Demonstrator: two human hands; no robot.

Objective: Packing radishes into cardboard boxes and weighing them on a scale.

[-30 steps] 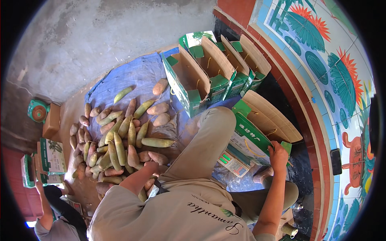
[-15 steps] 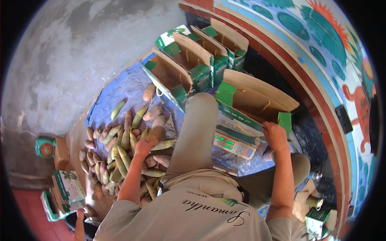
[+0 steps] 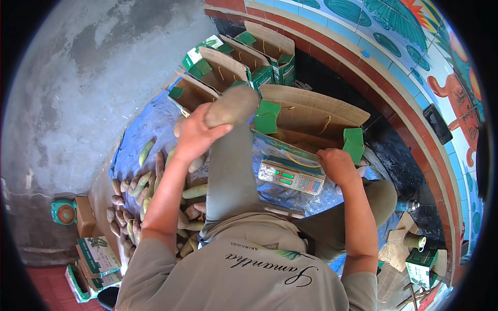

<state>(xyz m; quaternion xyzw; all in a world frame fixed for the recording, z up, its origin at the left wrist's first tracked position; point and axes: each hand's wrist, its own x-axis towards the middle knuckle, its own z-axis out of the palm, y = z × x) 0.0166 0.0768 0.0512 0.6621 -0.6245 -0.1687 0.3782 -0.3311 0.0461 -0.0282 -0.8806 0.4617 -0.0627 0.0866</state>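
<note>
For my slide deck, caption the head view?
Left hand lifts a brown tuber; right hand rests by the scale.

The sweet potato (image 3: 231,106) in the left hand (image 3: 194,136) is dull brown with a grey tone. The heap of tubers (image 3: 150,192) on the floor mixes pale green, tan and pink-brown skins. Under them lies a blue sheet (image 3: 140,129). The boxes (image 3: 244,57) are plain brown cardboard inside, with green and white flaps. The scale (image 3: 291,176) is grey-white with a green display strip. The shirt (image 3: 233,274) is olive-beige with dark script lettering. The floor (image 3: 78,78) is mottled grey. The wall (image 3: 415,46) shows turquoise, with green leaf shapes, an orange figure and a red-brown band below.
</note>
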